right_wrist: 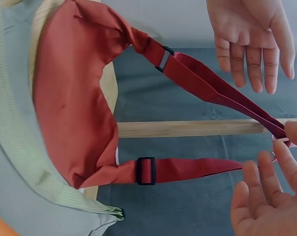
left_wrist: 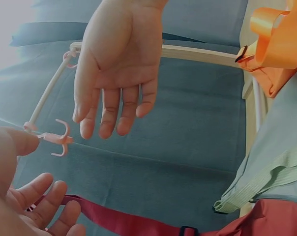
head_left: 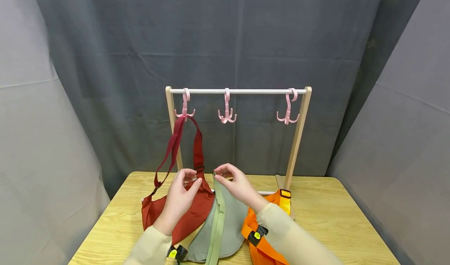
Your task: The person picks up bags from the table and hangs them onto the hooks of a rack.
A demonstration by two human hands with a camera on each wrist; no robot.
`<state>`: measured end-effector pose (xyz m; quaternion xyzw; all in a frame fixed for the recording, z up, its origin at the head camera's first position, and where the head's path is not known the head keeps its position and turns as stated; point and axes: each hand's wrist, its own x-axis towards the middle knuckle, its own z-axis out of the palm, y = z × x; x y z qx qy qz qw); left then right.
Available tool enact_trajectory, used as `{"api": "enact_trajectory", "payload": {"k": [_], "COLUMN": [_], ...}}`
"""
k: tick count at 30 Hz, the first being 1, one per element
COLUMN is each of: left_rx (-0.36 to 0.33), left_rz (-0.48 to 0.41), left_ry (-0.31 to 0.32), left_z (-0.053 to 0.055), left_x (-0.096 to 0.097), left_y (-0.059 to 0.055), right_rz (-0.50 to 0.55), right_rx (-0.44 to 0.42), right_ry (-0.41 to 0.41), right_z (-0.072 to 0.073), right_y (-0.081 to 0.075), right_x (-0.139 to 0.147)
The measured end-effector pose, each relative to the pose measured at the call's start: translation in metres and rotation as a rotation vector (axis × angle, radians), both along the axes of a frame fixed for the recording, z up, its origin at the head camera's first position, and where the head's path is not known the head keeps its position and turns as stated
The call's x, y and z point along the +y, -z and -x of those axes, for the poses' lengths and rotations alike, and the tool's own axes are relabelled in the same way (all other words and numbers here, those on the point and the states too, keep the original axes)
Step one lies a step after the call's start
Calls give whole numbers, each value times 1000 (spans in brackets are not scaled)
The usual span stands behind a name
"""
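Note:
A red sling bag (head_left: 197, 206) hangs by its dark red strap (head_left: 174, 140) from the left pink hook (head_left: 184, 109). My left hand (head_left: 181, 198) is in front of this bag, fingers loosely bent, with nothing in its grasp. To its right, my right hand (head_left: 237, 183) hovers over the top of a grey-green bag (head_left: 233, 210), also holding nothing. In the left wrist view the right hand (left_wrist: 121, 69) has its palm exposed and fingers extended. A pale green strap (head_left: 218, 218) runs down over the grey-green bag.
An orange bag (head_left: 258, 253) with a black buckle (head_left: 254, 238) lies by the right forearm. Behind stands a wooden rack with a white bar (head_left: 260, 91). Bare middle hook (head_left: 227, 109) and right hook (head_left: 288, 109) hang from it. Grey curtains (head_left: 281, 31) enclose the wooden table (head_left: 327, 218).

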<state>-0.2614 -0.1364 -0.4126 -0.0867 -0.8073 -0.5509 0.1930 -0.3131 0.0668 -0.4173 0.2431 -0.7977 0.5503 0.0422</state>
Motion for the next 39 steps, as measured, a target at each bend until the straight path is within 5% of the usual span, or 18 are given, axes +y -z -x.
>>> {"api": "enact_trajectory", "payload": {"k": [12, 22, 39], "left_rx": [-17, -41, -111], "left_rz": [63, 229, 437], "left_ry": [18, 37, 8], "left_z": [-8, -11, -20], "left_x": [7, 11, 9], "left_y": [24, 45, 86], "right_rz": [-119, -223, -283], "right_rx": [34, 40, 38], "right_ry": [-51, -127, -130], "right_z": [-16, -26, -32], "right_y": [28, 49, 76], "right_x": [3, 4, 10]}}
